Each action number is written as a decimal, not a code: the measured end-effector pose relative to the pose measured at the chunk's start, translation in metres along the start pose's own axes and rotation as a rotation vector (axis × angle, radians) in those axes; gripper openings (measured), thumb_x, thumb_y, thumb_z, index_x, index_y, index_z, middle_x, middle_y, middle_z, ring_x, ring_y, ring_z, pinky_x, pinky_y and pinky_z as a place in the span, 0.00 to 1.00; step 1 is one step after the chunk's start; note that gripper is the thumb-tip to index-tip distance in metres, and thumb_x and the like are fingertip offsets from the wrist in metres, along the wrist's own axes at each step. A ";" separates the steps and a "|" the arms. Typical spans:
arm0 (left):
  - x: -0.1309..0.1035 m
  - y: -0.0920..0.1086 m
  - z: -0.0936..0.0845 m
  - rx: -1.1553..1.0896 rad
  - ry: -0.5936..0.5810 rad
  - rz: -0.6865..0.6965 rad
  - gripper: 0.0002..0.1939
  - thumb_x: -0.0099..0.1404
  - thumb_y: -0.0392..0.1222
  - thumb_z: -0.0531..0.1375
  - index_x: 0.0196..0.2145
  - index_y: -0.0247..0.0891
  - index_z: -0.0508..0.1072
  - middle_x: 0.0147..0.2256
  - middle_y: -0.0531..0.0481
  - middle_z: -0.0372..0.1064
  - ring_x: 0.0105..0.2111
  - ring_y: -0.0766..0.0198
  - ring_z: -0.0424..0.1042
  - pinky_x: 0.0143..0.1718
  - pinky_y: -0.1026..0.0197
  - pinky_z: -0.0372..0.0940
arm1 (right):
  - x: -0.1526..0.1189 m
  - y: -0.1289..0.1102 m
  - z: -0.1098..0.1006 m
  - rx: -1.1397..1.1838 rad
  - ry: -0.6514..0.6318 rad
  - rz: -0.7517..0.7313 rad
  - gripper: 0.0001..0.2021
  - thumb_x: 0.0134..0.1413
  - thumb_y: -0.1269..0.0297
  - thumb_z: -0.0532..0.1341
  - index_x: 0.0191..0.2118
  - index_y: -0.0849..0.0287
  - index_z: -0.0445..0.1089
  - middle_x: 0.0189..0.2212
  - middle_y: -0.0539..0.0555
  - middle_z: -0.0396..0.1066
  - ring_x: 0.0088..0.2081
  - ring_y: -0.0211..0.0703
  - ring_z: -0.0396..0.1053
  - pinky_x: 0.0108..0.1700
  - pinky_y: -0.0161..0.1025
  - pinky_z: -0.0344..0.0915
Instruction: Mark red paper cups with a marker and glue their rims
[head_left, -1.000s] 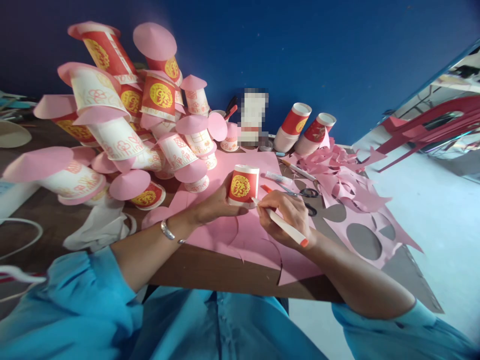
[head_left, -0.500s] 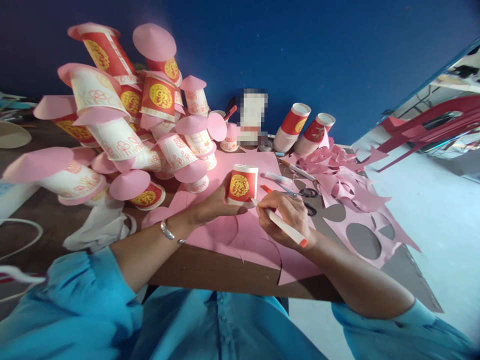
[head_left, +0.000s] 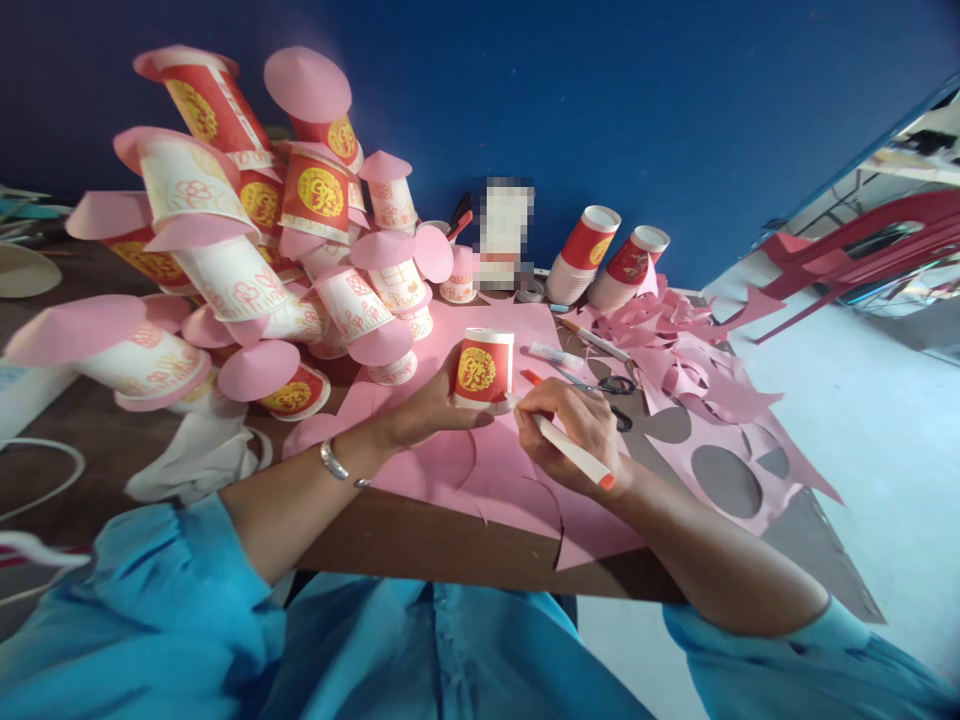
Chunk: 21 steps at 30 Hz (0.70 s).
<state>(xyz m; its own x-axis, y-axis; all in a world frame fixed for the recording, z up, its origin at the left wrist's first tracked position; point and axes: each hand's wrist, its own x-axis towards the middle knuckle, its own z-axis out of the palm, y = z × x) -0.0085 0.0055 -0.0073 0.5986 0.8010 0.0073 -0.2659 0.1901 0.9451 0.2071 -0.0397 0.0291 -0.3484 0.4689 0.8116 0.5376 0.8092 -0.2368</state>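
My left hand (head_left: 431, 405) is wrapped round a red and white paper cup (head_left: 484, 370) with a round gold emblem, holding it upside down above pink paper (head_left: 442, 470). Between the fingers of my right hand (head_left: 574, 430) is a white marker (head_left: 570, 452) with an orange end. Its tip is at the lower right edge of the cup; whether it touches cannot be made out. An orange cap (head_left: 532, 377) shows just beyond my right hand, near scissors (head_left: 616, 385) with dark handles.
Many decorated cups with pink cone tops (head_left: 300, 370) are piled at the left. Two stacks of cups (head_left: 585, 255) stand by the blue wall. Pink paper scraps (head_left: 675, 345) and a sheet with round holes (head_left: 757, 470) lie at the right. A red chair (head_left: 862, 240) stands beyond.
The cup and my left hand have shifted very slightly to the left. The marker stays in my right hand at the cup's lower edge.
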 end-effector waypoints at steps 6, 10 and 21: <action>0.000 -0.002 -0.002 -0.006 -0.002 -0.010 0.49 0.58 0.46 0.81 0.70 0.47 0.61 0.55 0.41 0.79 0.57 0.44 0.80 0.61 0.39 0.72 | 0.000 -0.001 -0.001 -0.013 -0.024 0.013 0.11 0.62 0.78 0.61 0.39 0.53 0.67 0.27 0.46 0.75 0.25 0.37 0.74 0.27 0.34 0.67; 0.000 -0.001 -0.002 -0.004 -0.006 -0.011 0.50 0.58 0.46 0.81 0.70 0.47 0.61 0.56 0.40 0.79 0.58 0.43 0.80 0.62 0.38 0.72 | -0.001 -0.001 -0.001 -0.016 -0.022 0.015 0.10 0.63 0.78 0.61 0.39 0.52 0.67 0.26 0.45 0.75 0.24 0.38 0.74 0.27 0.34 0.66; -0.001 -0.004 -0.004 -0.003 -0.008 0.007 0.49 0.59 0.46 0.80 0.71 0.48 0.61 0.56 0.41 0.79 0.57 0.43 0.80 0.60 0.40 0.72 | -0.003 0.000 0.004 0.005 0.004 0.009 0.11 0.63 0.78 0.61 0.39 0.52 0.67 0.26 0.45 0.74 0.24 0.36 0.74 0.27 0.34 0.68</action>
<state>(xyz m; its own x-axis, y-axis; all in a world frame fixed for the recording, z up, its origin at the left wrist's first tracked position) -0.0107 0.0062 -0.0119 0.6030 0.7975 0.0169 -0.2726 0.1861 0.9439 0.2051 -0.0403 0.0245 -0.3403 0.4751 0.8114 0.5374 0.8064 -0.2468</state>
